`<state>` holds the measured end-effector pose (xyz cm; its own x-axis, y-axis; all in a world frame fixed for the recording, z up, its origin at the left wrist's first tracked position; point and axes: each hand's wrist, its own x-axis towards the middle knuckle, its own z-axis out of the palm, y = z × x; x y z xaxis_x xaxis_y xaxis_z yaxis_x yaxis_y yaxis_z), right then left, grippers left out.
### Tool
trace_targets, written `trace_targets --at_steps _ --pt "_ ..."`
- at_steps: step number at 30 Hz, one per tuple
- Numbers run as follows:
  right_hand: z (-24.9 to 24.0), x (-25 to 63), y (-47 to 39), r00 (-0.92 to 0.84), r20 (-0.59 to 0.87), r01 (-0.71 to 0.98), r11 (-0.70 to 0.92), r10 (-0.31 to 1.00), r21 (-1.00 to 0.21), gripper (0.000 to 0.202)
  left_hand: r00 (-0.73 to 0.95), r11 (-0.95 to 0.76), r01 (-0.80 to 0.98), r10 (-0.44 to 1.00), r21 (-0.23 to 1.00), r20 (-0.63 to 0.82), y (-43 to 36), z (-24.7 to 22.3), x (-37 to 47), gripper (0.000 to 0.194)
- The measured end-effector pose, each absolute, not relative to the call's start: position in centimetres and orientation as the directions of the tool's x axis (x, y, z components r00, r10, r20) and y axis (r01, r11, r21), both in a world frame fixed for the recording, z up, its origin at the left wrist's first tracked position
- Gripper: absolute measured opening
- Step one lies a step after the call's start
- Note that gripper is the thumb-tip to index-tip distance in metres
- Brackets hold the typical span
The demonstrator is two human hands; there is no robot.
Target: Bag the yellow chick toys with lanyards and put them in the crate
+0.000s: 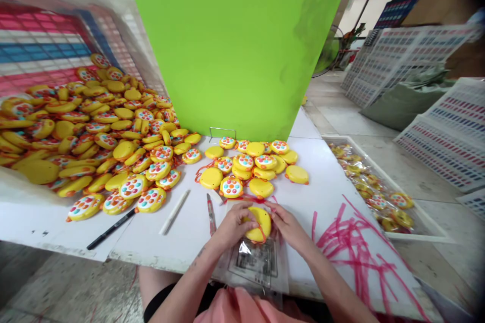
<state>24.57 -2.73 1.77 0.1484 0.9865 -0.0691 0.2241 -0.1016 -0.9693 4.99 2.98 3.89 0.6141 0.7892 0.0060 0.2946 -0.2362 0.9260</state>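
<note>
A round yellow toy with its plain side up is held over the front of the white table, and a red cord hangs across it. My left hand grips the toy's left side with fingers and thumb. On the right, my right hand has its fingers pinched together by the toy's edge, at the red cord; the fingertips are partly hidden. Clear plastic bags with dark print lie beneath the hands. Just beyond the hands sits a group of similar toys, some showing white faces with coloured dots.
A large pile of toys spills from the left. A green board stands behind. A black marker, a white stick and a red cutter lie left of my hands. A tray of bagged toys is at right.
</note>
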Motion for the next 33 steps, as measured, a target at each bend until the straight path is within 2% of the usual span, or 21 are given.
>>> trace_targets --at_steps 6,8,13,17,24,27,29,33 --pt "2.2 24.3 -3.1 0.050 -0.224 -0.051 -0.221 0.973 -0.974 0.054 0.602 -0.253 0.339 0.799 0.906 -0.002 2.5 4.5 4.8 0.001" --pt "2.1 24.2 -3.1 0.048 -0.232 -0.113 -0.226 0.972 -0.968 0.060 0.599 -0.290 0.355 0.800 0.889 0.021 2.4 4.7 4.9 0.001" --pt "1.5 23.7 -2.5 0.202 -0.161 -0.122 -0.138 0.966 -0.983 0.061 0.598 -0.446 0.392 0.788 0.805 0.146 2.1 5.9 5.6 0.006" --pt "1.4 23.0 -2.0 0.263 -0.101 -0.068 -0.086 0.960 -0.994 0.056 0.573 -0.476 0.473 0.806 0.742 0.152 2.6 6.8 5.9 0.010" --pt "2.4 23.1 -1.9 0.288 -0.174 -0.160 -0.132 0.942 -0.978 0.051 0.581 -0.394 0.358 0.804 0.847 0.128 2.0 5.5 5.7 0.004" --pt "2.6 23.0 -2.0 0.288 -0.221 -0.227 -0.157 0.932 -0.961 0.051 0.641 -0.427 0.322 0.755 0.845 0.137 0.8 5.2 6.5 0.006" --pt "2.6 22.8 -2.0 0.315 -0.223 -0.247 -0.147 0.923 -0.958 0.050 0.651 -0.471 0.377 0.747 0.798 0.133 0.2 5.0 7.1 0.009" --pt "3.0 22.5 -1.9 0.397 -0.165 -0.272 -0.056 0.903 -0.961 0.045 0.573 -0.480 0.634 0.818 0.606 0.049 0.5 4.6 7.3 0.015"
